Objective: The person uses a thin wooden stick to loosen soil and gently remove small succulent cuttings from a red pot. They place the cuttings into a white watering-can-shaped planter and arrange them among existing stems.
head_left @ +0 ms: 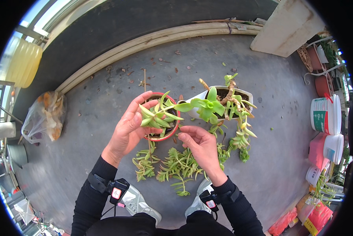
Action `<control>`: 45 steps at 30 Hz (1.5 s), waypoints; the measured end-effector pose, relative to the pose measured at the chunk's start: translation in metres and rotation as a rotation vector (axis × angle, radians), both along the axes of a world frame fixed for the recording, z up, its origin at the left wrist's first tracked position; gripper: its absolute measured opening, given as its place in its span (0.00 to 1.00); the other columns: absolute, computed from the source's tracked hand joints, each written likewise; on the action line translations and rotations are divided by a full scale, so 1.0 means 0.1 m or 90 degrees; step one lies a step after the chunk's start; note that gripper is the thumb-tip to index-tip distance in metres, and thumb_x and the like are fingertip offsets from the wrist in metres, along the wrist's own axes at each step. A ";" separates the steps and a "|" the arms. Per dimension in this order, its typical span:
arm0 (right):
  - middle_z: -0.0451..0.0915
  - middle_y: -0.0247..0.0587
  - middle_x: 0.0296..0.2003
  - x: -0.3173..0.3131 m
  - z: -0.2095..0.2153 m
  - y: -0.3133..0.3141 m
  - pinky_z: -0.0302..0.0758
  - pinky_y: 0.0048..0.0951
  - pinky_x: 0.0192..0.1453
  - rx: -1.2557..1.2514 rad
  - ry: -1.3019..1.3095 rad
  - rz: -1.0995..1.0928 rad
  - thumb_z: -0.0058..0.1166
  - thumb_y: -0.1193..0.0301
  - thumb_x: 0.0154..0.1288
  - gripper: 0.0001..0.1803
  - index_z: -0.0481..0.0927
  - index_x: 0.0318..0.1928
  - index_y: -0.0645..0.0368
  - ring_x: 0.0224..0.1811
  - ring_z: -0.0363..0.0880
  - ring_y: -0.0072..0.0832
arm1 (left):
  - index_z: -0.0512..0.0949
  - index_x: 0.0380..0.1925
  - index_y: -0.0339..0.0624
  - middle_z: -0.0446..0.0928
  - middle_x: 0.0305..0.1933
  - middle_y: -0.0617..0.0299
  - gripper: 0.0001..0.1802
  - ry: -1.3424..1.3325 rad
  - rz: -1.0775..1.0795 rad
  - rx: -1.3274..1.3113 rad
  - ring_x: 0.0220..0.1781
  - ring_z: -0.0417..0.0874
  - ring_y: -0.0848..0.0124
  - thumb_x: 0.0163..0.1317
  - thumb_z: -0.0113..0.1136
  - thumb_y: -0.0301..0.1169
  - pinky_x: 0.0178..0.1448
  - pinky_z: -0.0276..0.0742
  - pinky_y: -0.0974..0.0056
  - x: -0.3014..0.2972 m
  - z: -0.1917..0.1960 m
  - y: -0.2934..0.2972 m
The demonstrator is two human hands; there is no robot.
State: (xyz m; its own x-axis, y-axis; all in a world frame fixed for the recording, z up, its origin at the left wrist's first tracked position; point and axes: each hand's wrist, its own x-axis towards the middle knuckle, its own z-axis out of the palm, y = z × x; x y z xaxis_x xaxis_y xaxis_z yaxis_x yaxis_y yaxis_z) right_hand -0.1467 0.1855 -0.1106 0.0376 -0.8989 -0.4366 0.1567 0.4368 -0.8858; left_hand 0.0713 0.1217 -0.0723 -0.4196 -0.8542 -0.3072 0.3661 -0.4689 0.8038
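Note:
A green succulent point(158, 116) grows in a round red-rimmed pot point(177, 125) on the floor before me. My left hand point(127, 128) cups the succulent from the left, fingers spread and touching its leaves. Just right of the pot, my right hand point(200, 147) is closed, thumb and fingertips together near the rim; whatever they pinch is too small to make out. Beyond it stands a white planter point(249, 94) with a woody, trailing succulent point(231, 100), whose broad leaves reach toward the red pot. Several cut succulent stems point(178, 165) lie between my feet and the pot.
A thin stick point(145, 80) rises beside the red pot. Fallen dry leaves dot the grey floor point(93, 129). At left sits a clear plastic bag point(48, 118); white buckets point(328, 114) and pots line the right side. Long poles point(152, 41) lie along the far wall.

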 end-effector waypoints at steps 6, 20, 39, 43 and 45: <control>0.87 0.36 0.39 -0.04 0.00 0.00 0.79 0.22 0.41 -0.005 0.007 0.022 0.64 0.68 0.69 0.17 0.82 0.52 0.65 0.38 0.83 0.17 | 0.73 0.60 0.42 0.75 0.61 0.57 0.24 -0.054 -0.019 0.020 0.50 0.81 0.71 0.66 0.65 0.36 0.45 0.79 0.69 0.07 0.09 -0.02; 0.86 0.38 0.43 -0.43 -0.11 0.17 0.80 0.22 0.47 0.043 0.055 0.026 0.60 0.68 0.72 0.16 0.81 0.54 0.64 0.46 0.86 0.22 | 0.60 0.72 0.43 0.65 0.70 0.49 0.45 -0.153 -0.064 -0.136 0.70 0.67 0.59 0.59 0.72 0.43 0.69 0.69 0.54 0.20 0.24 -0.03; 0.88 0.39 0.37 -1.59 -0.17 0.79 0.79 0.23 0.43 -0.005 0.463 -0.101 0.61 0.76 0.66 0.10 0.85 0.47 0.62 0.35 0.83 0.21 | 0.73 0.58 0.37 0.78 0.49 0.63 0.23 -0.421 0.031 -0.212 0.47 0.80 0.78 0.63 0.62 0.24 0.51 0.77 0.71 0.36 0.48 0.17; 0.86 0.37 0.35 -1.67 -0.15 0.88 0.77 0.23 0.38 0.002 0.526 -0.091 0.63 0.75 0.64 0.10 0.86 0.45 0.60 0.32 0.82 0.21 | 0.72 0.54 0.38 0.76 0.46 0.66 0.19 -0.537 0.029 -0.109 0.44 0.78 0.79 0.63 0.62 0.23 0.50 0.75 0.71 0.72 0.04 0.66; 0.85 0.36 0.35 -1.56 -0.14 0.86 0.76 0.24 0.36 -0.011 0.560 -0.050 0.64 0.75 0.63 0.09 0.86 0.44 0.59 0.31 0.81 0.22 | 0.72 0.53 0.36 0.77 0.45 0.65 0.20 -0.654 0.001 -0.098 0.43 0.79 0.76 0.60 0.63 0.22 0.51 0.76 0.69 0.81 -0.23 0.87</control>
